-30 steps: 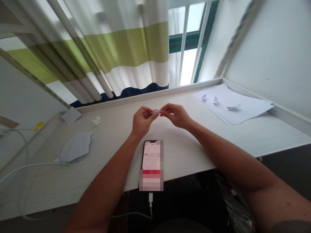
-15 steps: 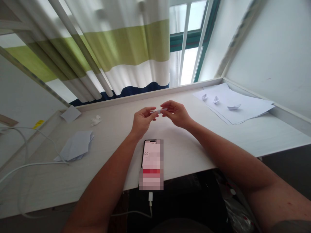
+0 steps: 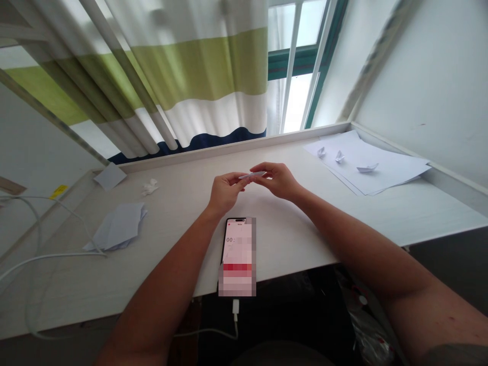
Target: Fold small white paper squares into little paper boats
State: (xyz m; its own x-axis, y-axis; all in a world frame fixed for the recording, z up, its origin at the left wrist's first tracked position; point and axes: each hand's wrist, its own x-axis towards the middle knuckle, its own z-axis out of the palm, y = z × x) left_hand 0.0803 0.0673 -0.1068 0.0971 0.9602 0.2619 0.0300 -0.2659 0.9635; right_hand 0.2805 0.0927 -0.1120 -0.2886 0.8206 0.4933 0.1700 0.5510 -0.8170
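A small folded piece of white paper (image 3: 251,175) is held just above the white desk (image 3: 290,239), at its middle. My left hand (image 3: 224,191) pinches its left end with fingers closed. My right hand (image 3: 277,179) pinches its right end, fingers curled over it. A phone (image 3: 238,251) lies flat on the desk right below my hands, its screen lit.
Three small folded paper boats (image 3: 339,156) sit on loose white sheets (image 3: 381,170) at the far right. Folded paper (image 3: 116,231), a crumpled scrap (image 3: 150,188) and a small square sheet (image 3: 110,176) lie at the left. A white cable (image 3: 46,259) loops over the left edge. A curtain (image 3: 171,86) and window lie behind.
The paper piece has flattened to lie more level between my fingertips, and both hands shifted slightly. The view tilted a little.
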